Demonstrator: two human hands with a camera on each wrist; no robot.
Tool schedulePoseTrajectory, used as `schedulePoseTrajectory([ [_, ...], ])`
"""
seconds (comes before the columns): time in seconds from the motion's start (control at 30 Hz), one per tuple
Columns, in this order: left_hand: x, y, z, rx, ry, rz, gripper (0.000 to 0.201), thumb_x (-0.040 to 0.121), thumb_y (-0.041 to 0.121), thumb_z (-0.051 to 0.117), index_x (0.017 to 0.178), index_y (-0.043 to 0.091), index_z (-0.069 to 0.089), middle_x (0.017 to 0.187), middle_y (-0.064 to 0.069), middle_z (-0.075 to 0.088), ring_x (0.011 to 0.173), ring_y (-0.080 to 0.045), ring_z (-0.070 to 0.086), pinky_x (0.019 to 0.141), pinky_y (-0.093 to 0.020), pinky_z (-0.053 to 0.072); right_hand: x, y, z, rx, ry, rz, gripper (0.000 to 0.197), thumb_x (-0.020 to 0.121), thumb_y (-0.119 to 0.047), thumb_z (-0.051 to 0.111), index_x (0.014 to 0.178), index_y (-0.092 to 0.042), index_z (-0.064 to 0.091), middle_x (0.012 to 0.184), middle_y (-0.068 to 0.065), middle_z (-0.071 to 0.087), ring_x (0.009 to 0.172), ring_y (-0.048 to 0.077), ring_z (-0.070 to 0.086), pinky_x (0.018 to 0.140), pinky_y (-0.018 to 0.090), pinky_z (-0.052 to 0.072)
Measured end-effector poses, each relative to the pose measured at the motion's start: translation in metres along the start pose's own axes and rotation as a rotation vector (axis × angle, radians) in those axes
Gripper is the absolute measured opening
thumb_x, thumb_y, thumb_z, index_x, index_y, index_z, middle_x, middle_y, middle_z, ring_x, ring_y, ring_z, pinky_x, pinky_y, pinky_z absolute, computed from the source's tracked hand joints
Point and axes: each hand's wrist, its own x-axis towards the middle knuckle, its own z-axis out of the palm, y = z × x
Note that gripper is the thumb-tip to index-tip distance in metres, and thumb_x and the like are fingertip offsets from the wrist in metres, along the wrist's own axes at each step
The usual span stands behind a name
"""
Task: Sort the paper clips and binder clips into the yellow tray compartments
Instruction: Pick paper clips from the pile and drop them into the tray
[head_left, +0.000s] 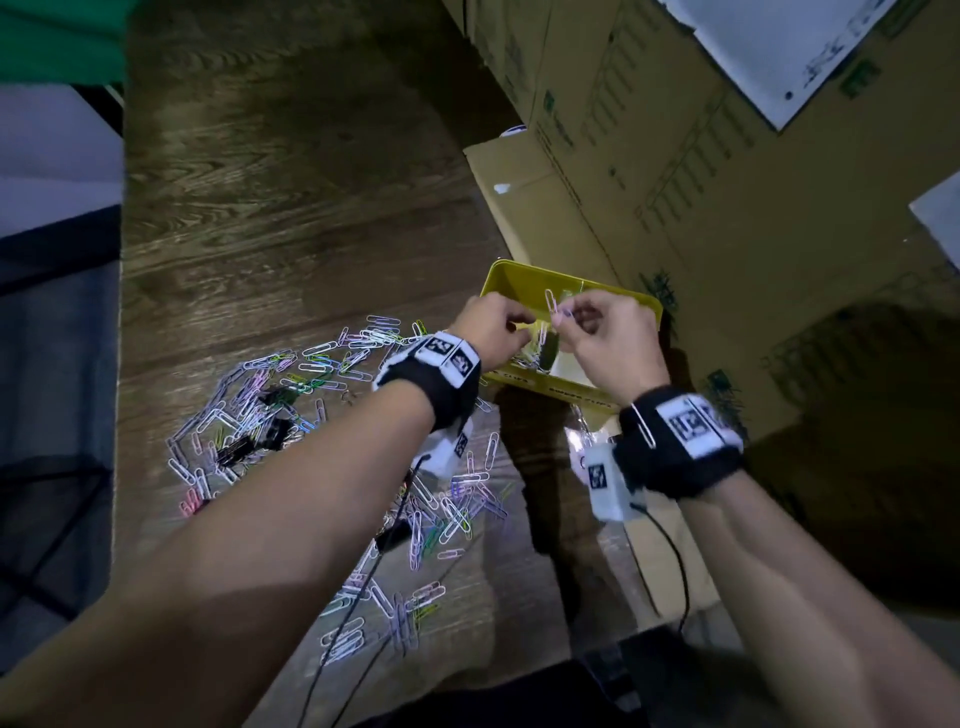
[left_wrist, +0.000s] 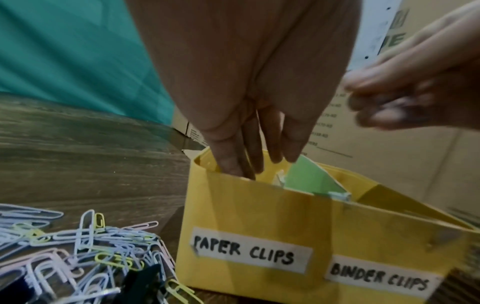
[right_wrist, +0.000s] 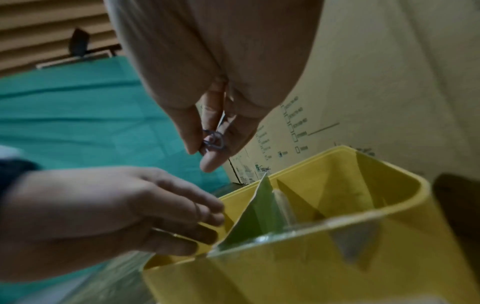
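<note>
The yellow tray stands at the table's right, split by a green divider, with front labels "PAPER CLIPS" and "BINDER CLIPS". Above it my right hand pinches a bluish paper clip between thumb and fingers; a white clip hangs linked beside it. My left hand hovers over the paper-clip compartment, fingers straight and pointing down, holding nothing. A pile of pastel paper clips with black binder clips among them lies on the wooden table to the left.
Tall cardboard boxes wall in the tray's far and right sides. More clips lie under my forearms, crossed by black cables. A green cloth sits at the far left. A white clip clings to my right wristband.
</note>
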Motion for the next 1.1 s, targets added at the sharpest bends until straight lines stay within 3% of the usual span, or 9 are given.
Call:
schedulePoseTrajectory([
  [0.17, -0.049, -0.02, 0.011, -0.131, 0.297, 0.129, 0.022, 0.08, 0.002, 0.052, 0.084, 0.01, 0.072, 0.087, -0.006, 0.072, 0.074, -0.015, 0.06, 0.077, -0.018, 0.048, 0.041, 0.003, 0.025, -0.307, -0.178, -0.031, 0.008, 0.087, -0.017, 0.064, 0.091, -0.017, 0.07, 0.089, 0.007, 0.071, 0.086, 0.02, 0.064, 0.087, 0.036, 0.053],
  [0.3, -0.079, -0.049, 0.053, 0.118, -0.063, 0.153, 0.037, 0.081, 0.001, 0.048, 0.113, 0.012, 0.063, 0.121, -0.009, 0.06, 0.111, -0.023, 0.054, 0.099, -0.041, 0.044, 0.041, 0.004, 0.039, -0.431, -0.34, -0.043, 0.027, 0.09, -0.018, 0.059, 0.117, -0.019, 0.065, 0.118, 0.013, 0.065, 0.112, 0.026, 0.057, 0.103, 0.037, 0.043],
  [0.37, -0.091, -0.058, 0.075, 0.337, -0.278, 0.193, 0.052, 0.088, 0.011, 0.046, 0.139, 0.018, 0.039, 0.146, -0.01, 0.033, 0.133, -0.027, 0.033, 0.11, -0.047, 0.032, 0.031, 0.001, 0.041, -0.457, -0.349, -0.138, 0.034, 0.091, -0.019, 0.059, 0.125, -0.02, 0.06, 0.126, 0.009, 0.061, 0.121, 0.025, 0.052, 0.107, 0.037, 0.033],
  [0.47, -0.113, -0.068, 0.097, 0.613, -0.387, 0.175, 0.058, 0.097, 0.039, 0.032, 0.147, 0.022, 0.009, 0.157, -0.005, 0.002, 0.143, -0.028, 0.006, 0.116, -0.052, 0.008, 0.002, -0.003, 0.039, -0.334, -0.255, -0.35, 0.028, 0.09, -0.02, 0.061, 0.117, -0.019, 0.065, 0.12, 0.006, 0.064, 0.113, 0.02, 0.057, 0.103, 0.041, 0.04],
  [0.57, -0.139, -0.082, 0.105, 0.663, -0.346, 0.236, 0.06, 0.098, 0.041, 0.029, 0.148, 0.015, 0.009, 0.157, -0.011, 0.006, 0.143, -0.03, 0.004, 0.117, -0.047, 0.003, -0.045, 0.009, 0.045, -0.197, -0.274, -0.538, 0.02, 0.085, -0.011, 0.066, 0.105, -0.011, 0.069, 0.107, 0.008, 0.066, 0.101, 0.019, 0.06, 0.094, 0.031, 0.045],
  [0.63, -0.156, -0.09, 0.106, 0.613, -0.308, 0.384, 0.057, 0.095, 0.036, 0.041, 0.144, 0.014, 0.024, 0.15, -0.016, 0.027, 0.138, -0.032, 0.024, 0.115, -0.044, 0.018, -0.074, 0.029, 0.053, -0.209, -0.338, -0.602, 0.021, 0.083, -0.01, 0.068, 0.104, -0.012, 0.068, 0.107, 0.006, 0.064, 0.1, 0.018, 0.059, 0.091, 0.032, 0.049],
  [0.73, -0.181, -0.1, 0.101, 0.474, -0.209, 0.429, 0.06, 0.074, 0.021, 0.064, 0.13, 0.017, 0.041, 0.131, -0.013, 0.05, 0.114, -0.026, 0.053, 0.095, -0.04, 0.048, -0.106, 0.055, 0.065, -0.359, -0.561, -0.404, 0.052, 0.082, -0.027, 0.07, 0.13, -0.018, 0.051, 0.128, 0.002, 0.05, 0.116, 0.019, 0.049, 0.099, 0.038, 0.045],
  [0.87, -0.193, -0.12, 0.089, 0.389, -0.142, 0.262, 0.055, 0.082, 0.018, 0.056, 0.133, 0.021, 0.037, 0.133, -0.011, 0.046, 0.115, -0.024, 0.049, 0.094, -0.041, 0.048, -0.142, 0.074, 0.081, -0.531, -0.761, -0.103, 0.109, 0.071, -0.046, 0.076, 0.151, -0.021, 0.006, 0.151, 0.008, 0.017, 0.133, 0.026, 0.033, 0.108, 0.037, 0.035],
  [1.1, -0.179, -0.123, 0.076, 0.528, -0.189, 0.167, 0.074, 0.08, 0.058, 0.052, 0.139, 0.023, 0.025, 0.142, -0.011, 0.036, 0.122, -0.026, 0.044, 0.097, -0.044, 0.045, -0.155, 0.066, 0.115, -0.58, -0.623, 0.012, 0.113, 0.073, -0.052, 0.072, 0.151, -0.011, 0.001, 0.151, 0.014, 0.016, 0.139, 0.03, 0.02, 0.113, 0.043, 0.029],
])
